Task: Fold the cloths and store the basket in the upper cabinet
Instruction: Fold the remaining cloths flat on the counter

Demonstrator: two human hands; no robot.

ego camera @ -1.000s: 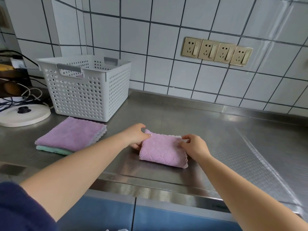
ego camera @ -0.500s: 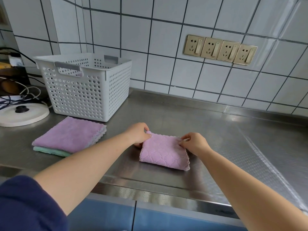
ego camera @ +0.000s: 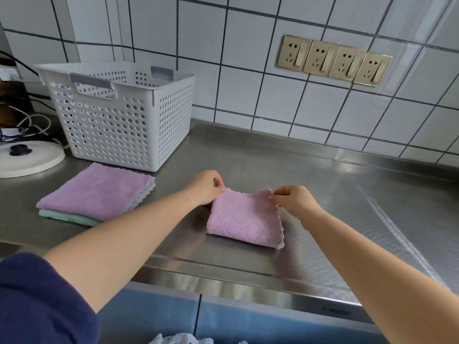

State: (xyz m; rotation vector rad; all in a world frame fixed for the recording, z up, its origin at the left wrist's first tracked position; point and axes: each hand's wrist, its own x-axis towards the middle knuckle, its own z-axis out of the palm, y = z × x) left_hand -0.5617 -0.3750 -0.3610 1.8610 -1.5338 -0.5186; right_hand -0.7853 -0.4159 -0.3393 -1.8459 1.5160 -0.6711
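A folded pink quilted cloth (ego camera: pixel 244 219) lies on the steel counter (ego camera: pixel 323 194) in the middle. My left hand (ego camera: pixel 205 186) pinches its far left corner and my right hand (ego camera: pixel 293 201) pinches its far right corner, lifting the far edge a little. To the left, a folded purple cloth (ego camera: pixel 99 189) is stacked on a folded green cloth (ego camera: pixel 67 217). Behind that stack stands a white perforated basket (ego camera: pixel 124 125) with grey handles; a bit of pink shows through its front handle opening.
A white round lid with a black knob (ego camera: pixel 27 157) and tangled cables (ego camera: pixel 22 125) sit at the far left. A row of gold wall sockets (ego camera: pixel 332 60) is on the tiled wall. Blue cabinet fronts (ego camera: pixel 223 319) run below the counter edge.
Both hands moved from the cloth's sides to its far corners and raised that edge slightly. The view has shifted a little.
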